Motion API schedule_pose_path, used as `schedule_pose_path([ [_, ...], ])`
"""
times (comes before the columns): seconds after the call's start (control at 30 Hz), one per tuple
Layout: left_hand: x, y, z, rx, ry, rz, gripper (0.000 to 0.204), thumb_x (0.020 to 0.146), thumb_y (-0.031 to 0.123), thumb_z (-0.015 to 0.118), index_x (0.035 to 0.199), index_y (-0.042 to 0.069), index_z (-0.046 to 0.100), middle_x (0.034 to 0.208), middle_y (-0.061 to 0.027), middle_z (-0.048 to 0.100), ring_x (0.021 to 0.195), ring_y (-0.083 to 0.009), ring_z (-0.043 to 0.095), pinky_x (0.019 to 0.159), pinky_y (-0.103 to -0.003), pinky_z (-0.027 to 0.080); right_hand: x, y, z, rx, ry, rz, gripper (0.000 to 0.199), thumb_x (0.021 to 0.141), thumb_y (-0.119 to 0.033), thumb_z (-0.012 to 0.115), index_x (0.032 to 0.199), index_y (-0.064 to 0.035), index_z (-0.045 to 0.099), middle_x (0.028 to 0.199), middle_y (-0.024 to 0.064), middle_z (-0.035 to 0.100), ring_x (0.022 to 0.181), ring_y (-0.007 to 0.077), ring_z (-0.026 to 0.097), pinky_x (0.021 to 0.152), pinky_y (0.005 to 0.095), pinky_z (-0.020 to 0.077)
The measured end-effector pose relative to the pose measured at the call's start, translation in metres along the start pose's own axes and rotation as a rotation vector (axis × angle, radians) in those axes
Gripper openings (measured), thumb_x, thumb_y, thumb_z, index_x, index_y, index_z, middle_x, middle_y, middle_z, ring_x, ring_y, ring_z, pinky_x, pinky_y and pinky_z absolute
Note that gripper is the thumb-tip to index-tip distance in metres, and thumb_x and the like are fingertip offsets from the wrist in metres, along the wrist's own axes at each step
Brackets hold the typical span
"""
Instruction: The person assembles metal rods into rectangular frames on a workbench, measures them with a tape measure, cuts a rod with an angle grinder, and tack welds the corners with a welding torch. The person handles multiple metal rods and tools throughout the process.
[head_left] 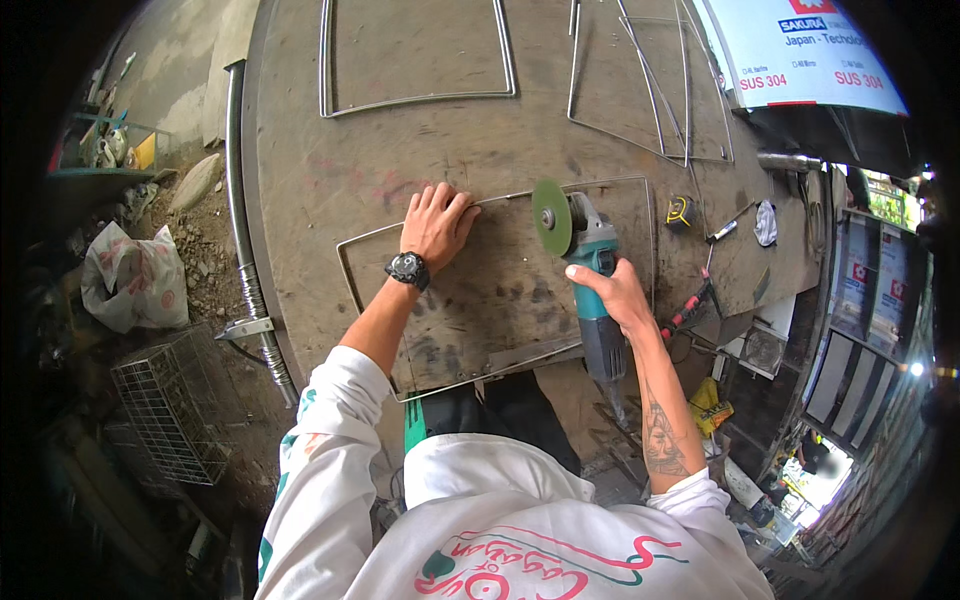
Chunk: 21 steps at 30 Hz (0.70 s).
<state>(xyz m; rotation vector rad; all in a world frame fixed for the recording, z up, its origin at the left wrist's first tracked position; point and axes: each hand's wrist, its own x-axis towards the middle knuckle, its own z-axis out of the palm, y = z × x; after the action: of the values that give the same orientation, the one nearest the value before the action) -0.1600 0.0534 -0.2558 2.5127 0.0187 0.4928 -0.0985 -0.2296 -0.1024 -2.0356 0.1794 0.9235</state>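
Observation:
A rectangular frame of thin metal rod (385, 232) lies on the worn wooden tabletop (440, 135) in front of me. My left hand (437, 230), a black watch on its wrist, is over the far bar, fingers curled down on it and thumb beside it. My right hand (618, 293) is wrapped round the body of a teal and dark grey angle grinder (597, 255). The grinder's green disc (553, 218) stands upright close to the far bar, to the right of my left hand. Whether disc and bar touch, or the disc spins, I cannot tell.
More rod frames (420, 98) lie at the far side, others (655, 145) overlapping at far right. A tape measure (681, 213), a marker-like tool (722, 232) and a red-handled tool (686, 312) are to the right. A steel pipe (237, 180) runs along the left edge.

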Motion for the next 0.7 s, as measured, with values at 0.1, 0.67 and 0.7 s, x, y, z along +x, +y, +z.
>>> schedule_pose_path([
  [0.1, 0.0, 0.001, -0.001, -0.032, 0.004, -0.026, 0.015, 0.1, 0.029, 0.065, 0.104, 0.014, 0.063, 0.1, -0.0065, 0.058, 0.093, -0.0283, 0.056, 0.081, -0.041, 0.045, 0.016, 0.005, 0.004, -0.101, 0.014, -0.004, 0.049, 0.075, -0.043, 0.088, 0.094, -0.0007, 0.07, 0.081, 0.0058, 0.068, 0.069, 0.0151, 0.064, 0.063, 0.0321, 0.0516],
  [0.67, 0.0, -0.002, 0.003, 0.082, -0.134, -0.031, 0.017, 0.102, 0.032, 0.062, 0.108, 0.016, 0.06, 0.096, -0.0055, 0.057, 0.09, -0.0251, 0.056, 0.079, -0.039, 0.044, 0.021, -0.019, 0.023, -0.167, 0.008, 0.01, 0.042, 0.079, -0.039, 0.085, 0.094, -0.0021, 0.071, 0.082, 0.0029, 0.067, 0.071, 0.012, 0.061, 0.066, 0.0308, 0.0498],
  [0.7, -0.001, -0.001, 0.003, 0.077, -0.151, -0.034, 0.016, 0.102, 0.031, 0.063, 0.109, 0.017, 0.06, 0.097, -0.0046, 0.056, 0.091, -0.0247, 0.055, 0.08, -0.039, 0.043, 0.022, -0.014, 0.022, -0.18, 0.016, 0.013, 0.047, 0.077, -0.041, 0.086, 0.095, -0.0003, 0.071, 0.083, 0.0057, 0.069, 0.073, 0.0144, 0.064, 0.069, 0.0326, 0.0515],
])
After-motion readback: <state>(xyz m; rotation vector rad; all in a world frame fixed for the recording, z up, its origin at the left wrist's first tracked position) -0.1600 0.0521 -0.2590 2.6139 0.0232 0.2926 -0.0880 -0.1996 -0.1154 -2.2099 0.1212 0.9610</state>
